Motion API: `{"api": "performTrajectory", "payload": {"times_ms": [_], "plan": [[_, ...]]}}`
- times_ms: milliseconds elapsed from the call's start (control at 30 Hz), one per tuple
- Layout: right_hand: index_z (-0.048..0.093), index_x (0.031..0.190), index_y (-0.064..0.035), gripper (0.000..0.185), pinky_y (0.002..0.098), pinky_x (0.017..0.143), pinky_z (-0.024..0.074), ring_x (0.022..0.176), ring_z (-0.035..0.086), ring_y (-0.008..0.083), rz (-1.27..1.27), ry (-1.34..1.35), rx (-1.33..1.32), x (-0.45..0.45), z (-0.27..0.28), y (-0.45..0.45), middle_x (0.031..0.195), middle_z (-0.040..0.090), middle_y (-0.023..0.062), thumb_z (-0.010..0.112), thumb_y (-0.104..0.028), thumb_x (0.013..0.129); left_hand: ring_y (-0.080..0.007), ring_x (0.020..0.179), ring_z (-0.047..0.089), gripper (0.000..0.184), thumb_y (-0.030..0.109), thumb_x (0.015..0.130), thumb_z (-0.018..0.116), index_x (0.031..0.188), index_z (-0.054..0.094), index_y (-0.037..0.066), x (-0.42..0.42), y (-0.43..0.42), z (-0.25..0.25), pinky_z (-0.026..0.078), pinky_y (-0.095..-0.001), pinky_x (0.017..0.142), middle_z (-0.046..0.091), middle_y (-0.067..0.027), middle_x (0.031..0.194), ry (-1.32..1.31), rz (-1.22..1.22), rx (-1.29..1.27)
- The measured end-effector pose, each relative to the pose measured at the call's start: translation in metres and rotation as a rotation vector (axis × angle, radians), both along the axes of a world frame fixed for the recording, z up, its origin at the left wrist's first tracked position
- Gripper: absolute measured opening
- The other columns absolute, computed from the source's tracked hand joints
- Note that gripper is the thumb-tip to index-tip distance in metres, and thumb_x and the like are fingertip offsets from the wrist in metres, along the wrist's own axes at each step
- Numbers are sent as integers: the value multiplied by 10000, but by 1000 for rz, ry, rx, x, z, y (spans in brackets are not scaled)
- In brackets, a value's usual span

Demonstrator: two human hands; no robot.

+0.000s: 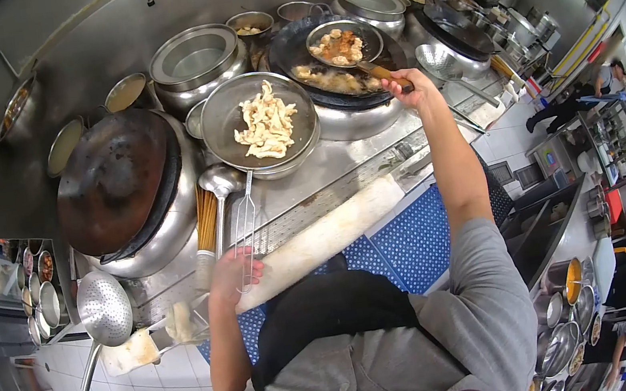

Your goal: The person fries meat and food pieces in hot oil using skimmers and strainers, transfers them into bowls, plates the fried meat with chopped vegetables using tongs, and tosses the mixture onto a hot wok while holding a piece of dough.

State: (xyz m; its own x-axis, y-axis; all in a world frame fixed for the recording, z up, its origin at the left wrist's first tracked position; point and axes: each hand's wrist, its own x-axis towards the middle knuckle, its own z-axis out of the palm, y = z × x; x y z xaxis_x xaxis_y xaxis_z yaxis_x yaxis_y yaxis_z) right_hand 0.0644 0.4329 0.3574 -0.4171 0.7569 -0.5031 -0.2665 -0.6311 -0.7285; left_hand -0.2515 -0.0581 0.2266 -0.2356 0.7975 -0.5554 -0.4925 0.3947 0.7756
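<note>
Front edge: the surface (363, 154) is bordered by a long off-white roll (326, 230), cloth-like in texture.
Clearance: a strip of bare metal is exposed between the large strainer (221, 140) and the roll; the central wok (285, 62) is closely flanked by lidded-looking pots.
Right hand (415, 87): wrapped around the wooden handle (386, 76) of the small strainer (368, 32), which is held over the central wok.
Left hand (238, 275): placed at the end of the large strainer's wire handle (245, 214); whether it is gripped cannot be told.
Strainer count: two; browned pieces (339, 47) are carried in the small one, pale strips (266, 125) in the large one.
Wok count: three, dark and round, set on metal-sided stations.
Perforated ladle count: two, of metal, one (104, 308) at left, one (437, 59) at right.
Brush (206, 219): one, with thin straw-coloured rods, laid beside a solid ladle (222, 181).
</note>
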Motion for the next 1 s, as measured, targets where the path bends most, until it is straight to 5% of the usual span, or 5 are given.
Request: {"api": "performTrajectory", "payload": {"times_ms": [267,533,1000], "plan": [[484,1140,88,263,184,424,510,526,578,139,-83,-286,165,45,14,8,803,632,179,502,-55,919,-185,581,604,207,100,965,415,1120,534,32,-3,2,-4,519,-307,535,669,-124,790,-10,-7,6],[543,1016,61,193,309,463,491,558,600,195,-8,-725,287,68,41,-8,774,639,172,560,-38,851,-199,606,621,204,88,957,419,1112,540,33,-5,3,1,530,-320,556,674,-131,797,-33,-25,-7],[518,1103,110,283,211,503,543,570,598,133,239,-501,48,30,60,-30,826,646,166,538,-54,873,-224,696,662,218,133,963,502,1153,549,36,-17,-7,-20,559,-344,635,685,-156,869,-175,-72,148]]}}
